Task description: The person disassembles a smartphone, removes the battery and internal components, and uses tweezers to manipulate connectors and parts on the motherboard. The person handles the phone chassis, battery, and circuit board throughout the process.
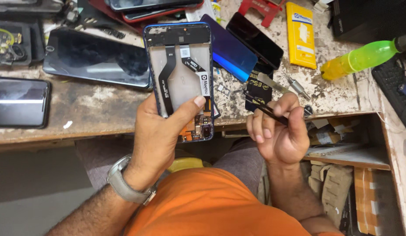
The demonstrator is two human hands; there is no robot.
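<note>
One opened phone (180,81) stood upright in the left hand (157,137), thumb pressed across its bare inside. Beside that grasp, the right hand (279,135) pinched one pair of black tweezers (264,109), tips pointing toward the phone.

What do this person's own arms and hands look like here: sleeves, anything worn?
Both forearms are bare, with no sleeves and no gloves. The left hand has a grey-banded wristwatch on its wrist. The right hand wears nothing visible.
</note>
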